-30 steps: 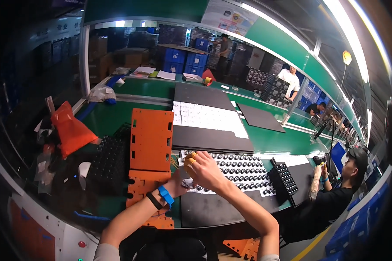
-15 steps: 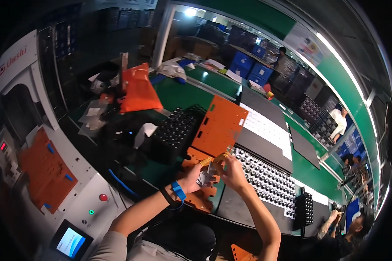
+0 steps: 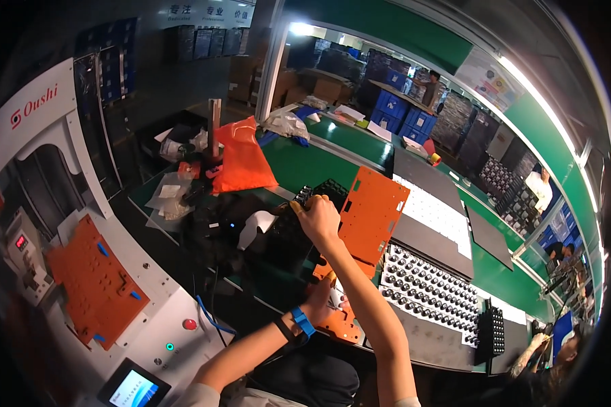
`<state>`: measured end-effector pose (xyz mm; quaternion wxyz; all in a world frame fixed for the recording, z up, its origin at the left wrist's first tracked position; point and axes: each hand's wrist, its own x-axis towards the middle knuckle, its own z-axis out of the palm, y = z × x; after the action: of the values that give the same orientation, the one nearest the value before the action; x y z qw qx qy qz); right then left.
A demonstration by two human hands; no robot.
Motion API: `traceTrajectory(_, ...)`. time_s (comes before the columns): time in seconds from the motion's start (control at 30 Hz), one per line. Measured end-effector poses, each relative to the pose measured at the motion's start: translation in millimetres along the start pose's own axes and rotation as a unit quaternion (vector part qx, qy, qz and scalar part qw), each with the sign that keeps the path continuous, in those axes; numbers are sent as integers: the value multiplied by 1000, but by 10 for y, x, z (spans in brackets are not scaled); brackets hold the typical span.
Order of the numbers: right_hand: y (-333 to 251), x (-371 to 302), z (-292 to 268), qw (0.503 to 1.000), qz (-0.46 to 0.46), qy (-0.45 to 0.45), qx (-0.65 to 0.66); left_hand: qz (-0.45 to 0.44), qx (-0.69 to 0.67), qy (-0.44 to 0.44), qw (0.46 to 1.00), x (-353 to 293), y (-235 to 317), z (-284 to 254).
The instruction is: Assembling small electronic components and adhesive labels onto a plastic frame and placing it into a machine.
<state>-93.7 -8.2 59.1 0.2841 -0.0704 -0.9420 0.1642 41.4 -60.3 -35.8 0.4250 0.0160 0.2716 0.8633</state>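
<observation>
My right hand (image 3: pixel 320 218) reaches over a black tray of small dark parts (image 3: pixel 288 234), its fingers bent and pinched together. Whatever they grip, if anything, is hidden. My left hand (image 3: pixel 319 305) is closed around small silvery-white pieces (image 3: pixel 335 297), above an orange fixture plate (image 3: pixel 344 328) at the bench's near edge; my right forearm hides part of this hand. Yellow covers show on fingertips of both hands. A blue strap (image 3: pixel 303 323) circles my left wrist. Behind the right forearm, a second orange plate (image 3: pixel 373 214) with holes leans up.
At right lies a white sheet with rows of black round parts (image 3: pixel 428 292), beside a small black tray (image 3: pixel 497 331). An orange bag (image 3: pixel 241 159) stands at far left. A white machine with an orange plate (image 3: pixel 98 285) is on my left. Other people work at far right.
My right hand has left my left hand and moved away and to the left, over the black tray. The left hand keeps the pieces. The whole view has shifted slightly.
</observation>
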Motion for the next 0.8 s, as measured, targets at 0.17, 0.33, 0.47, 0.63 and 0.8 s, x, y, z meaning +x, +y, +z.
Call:
traceTrajectory(0.17, -16, 106, 104, 1000, 7, 30, 0, -42, -6, -80, 996, 90, -28, -270)
traceTrajectory(0.33, -44, 149, 115, 999, -21, 30, -40, 16, -6, -37, 999, -16, -6, -10)
traceTrajectory(0.47, -132, 183, 123, 998, -34, 10, -59, 25, -2, -28, 999, 88, -95, -263)
traceTrajectory(0.63, -27, 117, 11, 998, -35, 42, 16, -19, 6, 0, 1000, 174, -122, -314)
traceTrajectory(0.8, 96, -191, -455, 978, -54, 91, 182, -44, -66, 35, 996, 39, 5, -147)
